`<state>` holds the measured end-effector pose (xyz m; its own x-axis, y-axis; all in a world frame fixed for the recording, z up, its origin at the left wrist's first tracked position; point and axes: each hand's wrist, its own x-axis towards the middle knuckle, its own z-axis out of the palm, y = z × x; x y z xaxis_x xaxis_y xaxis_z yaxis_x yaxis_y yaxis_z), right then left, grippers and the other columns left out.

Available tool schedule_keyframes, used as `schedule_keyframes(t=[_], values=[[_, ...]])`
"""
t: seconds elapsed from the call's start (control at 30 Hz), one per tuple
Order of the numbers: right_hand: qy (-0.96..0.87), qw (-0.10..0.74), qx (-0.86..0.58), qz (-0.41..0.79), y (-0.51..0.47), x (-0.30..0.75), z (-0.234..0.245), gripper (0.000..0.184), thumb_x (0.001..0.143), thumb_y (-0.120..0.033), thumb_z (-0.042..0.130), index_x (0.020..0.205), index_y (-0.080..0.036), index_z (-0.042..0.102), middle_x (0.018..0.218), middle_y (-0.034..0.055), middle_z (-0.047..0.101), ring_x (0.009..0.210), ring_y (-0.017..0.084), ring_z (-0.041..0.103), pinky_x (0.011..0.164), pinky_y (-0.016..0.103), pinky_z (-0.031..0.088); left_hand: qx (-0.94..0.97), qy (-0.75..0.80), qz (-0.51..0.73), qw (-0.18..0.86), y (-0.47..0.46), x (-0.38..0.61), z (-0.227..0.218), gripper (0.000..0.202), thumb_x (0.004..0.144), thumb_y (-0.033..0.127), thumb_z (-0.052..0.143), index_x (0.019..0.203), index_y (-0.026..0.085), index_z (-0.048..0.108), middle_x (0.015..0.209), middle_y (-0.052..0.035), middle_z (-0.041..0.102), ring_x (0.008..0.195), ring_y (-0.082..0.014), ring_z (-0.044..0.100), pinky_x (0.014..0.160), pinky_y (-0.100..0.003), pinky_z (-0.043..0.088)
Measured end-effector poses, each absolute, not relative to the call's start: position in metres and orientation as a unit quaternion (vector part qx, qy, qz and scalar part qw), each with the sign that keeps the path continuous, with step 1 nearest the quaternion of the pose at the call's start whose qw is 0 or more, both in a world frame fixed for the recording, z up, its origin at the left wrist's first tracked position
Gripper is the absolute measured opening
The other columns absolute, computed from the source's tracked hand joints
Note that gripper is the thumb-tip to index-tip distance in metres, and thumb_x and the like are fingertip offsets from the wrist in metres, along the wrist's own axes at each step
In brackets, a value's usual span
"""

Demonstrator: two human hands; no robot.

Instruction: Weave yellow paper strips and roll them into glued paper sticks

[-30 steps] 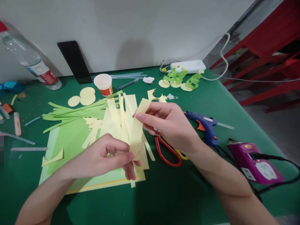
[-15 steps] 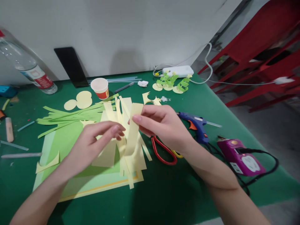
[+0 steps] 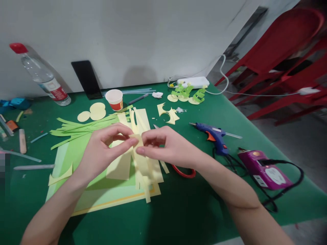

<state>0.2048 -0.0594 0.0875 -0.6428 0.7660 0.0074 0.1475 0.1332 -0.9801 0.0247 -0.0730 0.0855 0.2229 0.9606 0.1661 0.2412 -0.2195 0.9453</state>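
Green table (image 3: 173, 214): cup (image 3: 114, 100), capped bottle (image 3: 48, 80), paper strip (image 3: 141, 165) in fingers (image 3: 155, 136)

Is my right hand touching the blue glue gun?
Apart: the head view shows bare green tabletop between the right hand and the blue glue gun.

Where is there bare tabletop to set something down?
Bare on the green table: the front, between the paper stack and right forearm, and behind the glue gun, right of the green curls. Crowded: under the left hand and right hand, with yellow strips.
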Motion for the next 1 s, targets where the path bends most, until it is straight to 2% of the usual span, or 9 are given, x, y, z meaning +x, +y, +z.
schedule_keyframes(t=[0.13,0.27,0.43,0.53,0.6,0.7,0.77,0.87,1.0], values=[[-0.748,0.234,-0.321,0.532,-0.057,0.212,0.092,0.009,0.070,-0.020,0.063,0.067,-0.015,0.056,0.065,-0.0024,0.051,0.059,0.007,0.040,0.053,0.020,0.032,0.554,0.453,0.544,0.439,-0.069,0.021,0.083,0.005,0.074,0.018,0.066,0.077,0.022,0.064,0.070,0.0054,0.063,0.064,-0.0067,0.058,0.059,-0.014,0.047],[-0.727,0.292,-0.371,0.499,-0.053,0.224,0.097,0.006,0.075,-0.018,0.057,0.069,-0.015,0.059,0.071,0.0003,0.056,0.062,0.008,0.045,0.055,0.022,0.036,0.513,0.428,0.599,0.441,-0.066,0.018,0.086,0.005,0.076,0.017,0.063,0.075,0.021,0.064,0.069,0.0046,0.061,0.062,-0.0070,0.059,0.062,-0.016,0.051],[-0.687,0.407,-0.384,0.465,-0.047,0.236,0.100,0.009,0.077,-0.018,0.054,0.069,-0.017,0.053,0.074,-0.0003,0.054,0.066,0.009,0.045,0.057,0.023,0.036,0.553,0.412,0.523,0.500,-0.066,0.012,0.086,0.002,0.078,0.021,0.062,0.077,0.022,0.062,0.077,0.0026,0.065,0.068,-0.0116,0.063,0.065,-0.021,0.052],[-0.702,0.387,-0.394,0.449,-0.048,0.236,0.100,0.009,0.075,-0.013,0.053,0.067,-0.016,0.052,0.073,0.0002,0.055,0.068,0.011,0.048,0.058,0.023,0.037,0.604,0.425,0.450,0.503,-0.068,0.013,0.086,0.012,0.077,0.031,0.063,0.086,0.023,0.064,0.086,-0.0005,0.066,0.078,-0.0165,0.063,0.069,-0.024,0.052],[-0.717,0.353,-0.405,0.444,-0.049,0.233,0.099,0.009,0.072,-0.011,0.054,0.065,-0.016,0.053,0.070,0.0003,0.056,0.066,0.011,0.049,0.057,0.023,0.038,0.637,0.454,0.405,0.473,-0.070,0.017,0.088,0.016,0.075,0.034,0.064,0.087,0.023,0.065,0.088,-0.0014,0.067,0.078,-0.0175,0.064,0.068,-0.025,0.052],[-0.726,0.334,-0.401,0.448,-0.053,0.227,0.098,0.006,0.072,-0.014,0.056,0.067,-0.015,0.056,0.070,0.0007,0.058,0.062,0.009,0.048,0.055,0.022,0.038,0.642,0.507,0.379,0.433,-0.075,0.026,0.091,0.007,0.075,0.029,0.066,0.073,0.022,0.065,0.069,0.0021,0.068,0.064,-0.0144,0.064,0.065,-0.024,0.052],[-0.723,0.334,-0.394,0.459,-0.054,0.225,0.098,0.006,0.073,-0.021,0.059,0.072,-0.015,0.060,0.072,0.0014,0.059,0.058,0.008,0.046,0.051,0.022,0.038,0.620,0.520,0.396,0.434,-0.077,0.031,0.092,0.010,0.076,0.025,0.065,0.067,0.022,0.063,0.056,0.0044,0.066,0.057,-0.0130,0.063,0.065,-0.024,0.052],[-0.717,0.338,-0.391,0.467,-0.056,0.225,0.098,0.011,0.072,-0.024,0.063,0.078,-0.015,0.062,0.068,0.0004,0.057,0.054,0.007,0.042,0.047,0.021,0.035,0.583,0.514,0.443,0.448,-0.078,0.034,0.091,0.010,0.076,0.024,0.065,0.067,0.022,0.063,0.053,0.0045,0.066,0.053,-0.0140,0.064,0.061,-0.025,0.052],[-0.707,0.361,-0.388,0.468,-0.060,0.228,0.098,0.008,0.071,-0.023,0.065,0.073,-0.015,0.062,0.063,-0.0010,0.055,0.053,0.007,0.044,0.047,0.020,0.036,0.560,0.515,0.474,0.443,-0.077,0.035,0.091,0.008,0.073,0.024,0.065,0.066,0.021,0.061,0.051,0.0031,0.066,0.050,-0.0170,0.064,0.053,-0.028,0.052]])
